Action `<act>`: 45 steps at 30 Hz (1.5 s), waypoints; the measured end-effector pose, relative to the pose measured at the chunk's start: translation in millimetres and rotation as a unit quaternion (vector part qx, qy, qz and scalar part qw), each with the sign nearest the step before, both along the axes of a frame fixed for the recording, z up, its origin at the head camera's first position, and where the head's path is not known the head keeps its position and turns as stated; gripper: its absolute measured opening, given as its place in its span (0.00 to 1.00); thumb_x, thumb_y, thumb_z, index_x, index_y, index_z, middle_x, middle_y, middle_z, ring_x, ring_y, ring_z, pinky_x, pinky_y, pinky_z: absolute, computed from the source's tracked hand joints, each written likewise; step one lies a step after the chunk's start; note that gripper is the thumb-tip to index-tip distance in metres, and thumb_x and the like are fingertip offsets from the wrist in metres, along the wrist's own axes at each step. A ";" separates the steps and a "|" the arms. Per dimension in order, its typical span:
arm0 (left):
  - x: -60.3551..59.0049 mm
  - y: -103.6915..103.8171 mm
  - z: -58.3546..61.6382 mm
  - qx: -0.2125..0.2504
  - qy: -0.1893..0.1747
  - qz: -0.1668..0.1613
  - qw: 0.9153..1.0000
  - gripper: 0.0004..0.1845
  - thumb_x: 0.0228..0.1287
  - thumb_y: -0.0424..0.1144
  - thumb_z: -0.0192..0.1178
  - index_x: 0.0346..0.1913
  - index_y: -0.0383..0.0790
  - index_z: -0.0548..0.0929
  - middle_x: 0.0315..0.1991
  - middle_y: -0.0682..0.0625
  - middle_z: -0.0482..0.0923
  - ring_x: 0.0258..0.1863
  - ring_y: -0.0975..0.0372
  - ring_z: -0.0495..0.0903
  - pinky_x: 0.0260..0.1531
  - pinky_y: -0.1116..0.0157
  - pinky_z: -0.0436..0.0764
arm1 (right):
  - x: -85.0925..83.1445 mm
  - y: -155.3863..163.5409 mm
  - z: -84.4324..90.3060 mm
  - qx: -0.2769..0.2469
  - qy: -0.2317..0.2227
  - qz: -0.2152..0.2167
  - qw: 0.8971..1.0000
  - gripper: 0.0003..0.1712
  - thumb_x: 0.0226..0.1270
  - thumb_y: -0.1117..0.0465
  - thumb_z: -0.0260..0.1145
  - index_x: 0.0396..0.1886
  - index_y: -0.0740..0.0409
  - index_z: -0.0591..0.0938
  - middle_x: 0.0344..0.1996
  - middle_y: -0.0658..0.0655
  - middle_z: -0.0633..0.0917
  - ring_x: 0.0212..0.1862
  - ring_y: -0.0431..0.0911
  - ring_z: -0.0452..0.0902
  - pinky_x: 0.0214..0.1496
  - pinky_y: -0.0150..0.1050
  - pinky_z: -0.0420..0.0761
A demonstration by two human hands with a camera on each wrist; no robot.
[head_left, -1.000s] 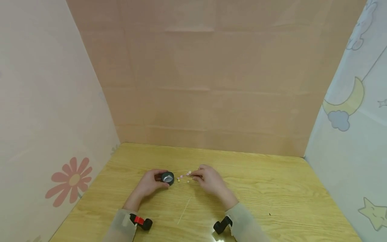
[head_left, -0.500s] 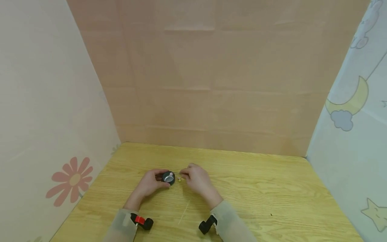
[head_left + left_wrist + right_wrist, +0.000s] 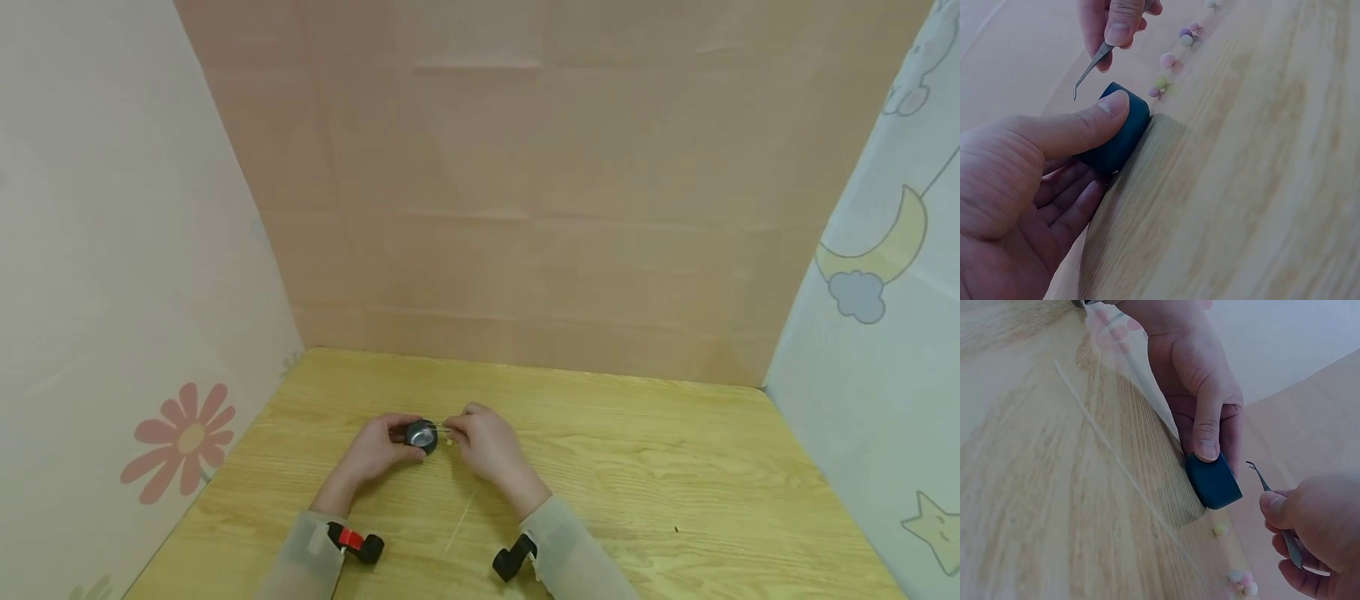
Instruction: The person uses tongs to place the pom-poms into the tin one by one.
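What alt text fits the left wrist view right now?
A left hand grips a small dark round container on a wooden table, thumb on top. Above it, the right hand pinches curved-tip tweezers; pastel beads lie just beyond.

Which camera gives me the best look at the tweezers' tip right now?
Left wrist: the tweezers show their curved tip clear above the dark cup, pinched by the right hand. Right wrist shows the tip too, thinner and against a pale background. Head view shows only a faint glint between the hands.
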State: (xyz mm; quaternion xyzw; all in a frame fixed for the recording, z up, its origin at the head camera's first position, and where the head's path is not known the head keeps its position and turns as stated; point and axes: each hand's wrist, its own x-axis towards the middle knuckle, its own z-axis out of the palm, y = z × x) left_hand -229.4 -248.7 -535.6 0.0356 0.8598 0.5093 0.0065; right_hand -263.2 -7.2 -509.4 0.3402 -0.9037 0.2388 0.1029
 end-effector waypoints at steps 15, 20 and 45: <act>-3.6 1.1 -0.3 0.002 0.000 -0.003 1.000 0.32 0.54 0.36 0.85 0.64 0.39 0.87 0.56 0.45 0.86 0.52 0.54 0.86 0.55 0.52 0.85 | 0.9 5.8 3.1 -0.022 -0.017 0.003 1.000 0.10 0.75 0.60 0.73 0.52 0.50 0.94 0.39 0.47 0.87 0.41 0.43 0.84 0.42 0.40 0.86; -3.8 2.0 0.0 0.003 -0.004 -0.002 1.000 0.32 0.54 0.36 0.85 0.64 0.39 0.86 0.56 0.45 0.86 0.53 0.54 0.86 0.56 0.51 0.84 | -0.2 7.3 2.3 -0.027 -0.025 -0.001 0.999 0.11 0.75 0.62 0.73 0.53 0.50 0.93 0.40 0.48 0.87 0.43 0.44 0.84 0.43 0.41 0.86; -0.4 -0.3 1.1 -0.001 -0.001 0.004 1.000 0.32 0.54 0.37 0.85 0.64 0.39 0.87 0.56 0.45 0.86 0.53 0.54 0.86 0.56 0.51 0.85 | 1.7 12.1 12.4 -0.040 -0.034 0.006 0.999 0.11 0.76 0.63 0.72 0.53 0.50 0.93 0.42 0.49 0.89 0.45 0.45 0.85 0.46 0.43 0.86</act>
